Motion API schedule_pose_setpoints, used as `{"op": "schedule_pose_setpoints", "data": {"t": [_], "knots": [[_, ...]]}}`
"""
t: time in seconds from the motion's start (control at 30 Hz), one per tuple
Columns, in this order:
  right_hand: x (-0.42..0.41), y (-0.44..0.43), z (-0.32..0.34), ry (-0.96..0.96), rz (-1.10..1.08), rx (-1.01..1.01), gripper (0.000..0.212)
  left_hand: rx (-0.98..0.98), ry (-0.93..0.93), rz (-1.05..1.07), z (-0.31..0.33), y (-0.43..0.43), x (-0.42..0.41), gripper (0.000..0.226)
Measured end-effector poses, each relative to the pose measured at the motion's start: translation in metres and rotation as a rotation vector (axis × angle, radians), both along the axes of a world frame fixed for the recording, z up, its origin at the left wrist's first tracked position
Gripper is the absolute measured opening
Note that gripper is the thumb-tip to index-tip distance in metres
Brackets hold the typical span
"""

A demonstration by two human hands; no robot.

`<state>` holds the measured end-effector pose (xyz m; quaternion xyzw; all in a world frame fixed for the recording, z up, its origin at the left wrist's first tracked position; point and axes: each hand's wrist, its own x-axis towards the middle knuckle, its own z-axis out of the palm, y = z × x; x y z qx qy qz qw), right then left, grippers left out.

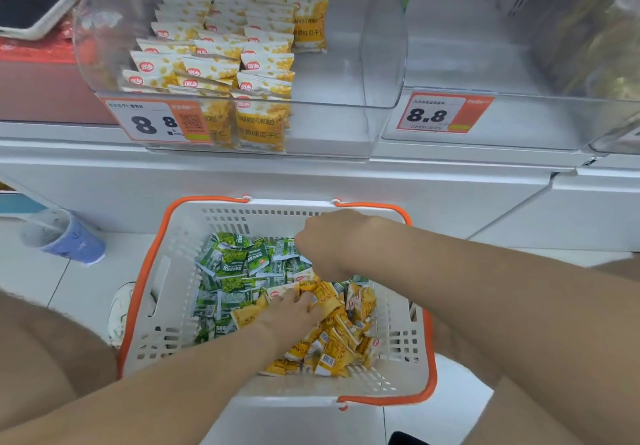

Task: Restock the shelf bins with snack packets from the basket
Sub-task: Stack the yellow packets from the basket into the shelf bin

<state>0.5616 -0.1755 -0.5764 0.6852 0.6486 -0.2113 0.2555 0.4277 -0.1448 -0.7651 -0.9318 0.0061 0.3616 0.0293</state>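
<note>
on my feed the basket (pixel 166 309) sits on the floor below the shelf, green packets (pixel 235 264) heaped on its far-left side, yellow packets (pixel 339 340) near-right. left hand (pixel 294 309) is down on the yellow heap, fingers close together and curled over a few of them. right hand (pixel 325 243) hangs knuckles-up where green meets yellow, fingers pointing down and hidden, can't tell what they're doing. above, the left shelf bin (pixel 332 122) holds rows of matching yellow ones.
</note>
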Motion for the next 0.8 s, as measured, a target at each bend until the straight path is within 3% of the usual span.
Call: {"op": "schedule_pose_setpoints", "data": {"t": [0.2, 0.33, 0.5, 0.53, 0.63, 0.67, 0.73, 0.8], "knots": [[0.0, -0.007, 0.005, 0.018, 0.001, -0.004, 0.02, -0.096, -0.005, 0.141, 0.009, 0.01, -0.001, 0.093], [0.004, -0.006, 0.018, 0.009, -0.001, -0.03, 0.015, -0.331, -0.04, 0.485, 0.023, 0.028, 0.006, 0.069], [0.014, -0.001, 0.033, 0.002, -0.012, 0.065, 0.012, -0.745, -0.35, 0.974, 0.086, 0.051, 0.018, 0.056], [0.017, 0.0, 0.036, 0.03, -0.022, 0.094, 0.021, -0.85, -0.406, 1.075, 0.104, 0.053, 0.02, 0.054], [0.024, 0.003, 0.041, 0.134, 0.006, 0.144, 0.083, -1.131, -0.469, 1.302, 0.154, 0.062, 0.02, 0.048], [0.024, 0.003, 0.043, 0.15, 0.017, 0.175, 0.093, -1.224, -0.474, 1.348, 0.167, 0.066, 0.02, 0.044], [0.022, 0.004, 0.045, 0.159, 0.049, 0.319, 0.085, -1.403, -0.484, 1.427, 0.19, 0.071, 0.019, 0.023], [0.021, 0.005, 0.049, 0.219, 0.033, 0.536, 0.055, -1.509, -0.514, 1.532, 0.214, 0.074, 0.018, 0.005]]}}
